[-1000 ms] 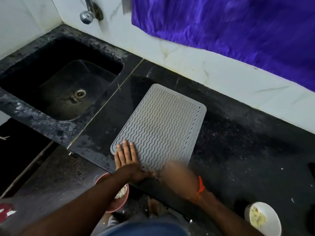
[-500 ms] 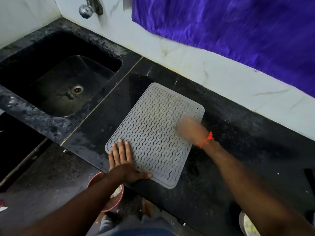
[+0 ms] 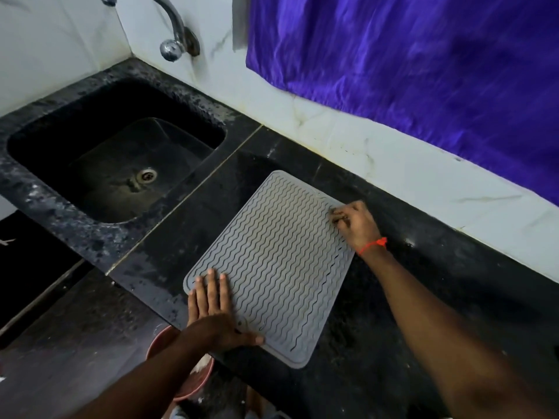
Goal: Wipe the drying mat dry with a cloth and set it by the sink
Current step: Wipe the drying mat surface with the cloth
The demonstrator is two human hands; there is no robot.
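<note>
No writing can be read. A black sink (image 3: 118, 164) is set at the left. Just right of it, a grey wavy-ribbed drying mat (image 3: 272, 264) is laid flat on the black table (image 3: 423, 297). Its near-left corner is pressed by the flat left hand (image 3: 211, 309); its far-right edge is pinched by the right hand (image 3: 355, 222).

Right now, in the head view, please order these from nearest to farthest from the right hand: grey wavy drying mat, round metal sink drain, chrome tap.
1. Grey wavy drying mat: under the right hand.
2. Round metal sink drain: to its left, in the basin.
3. Chrome tap: on the far-left wall.
</note>
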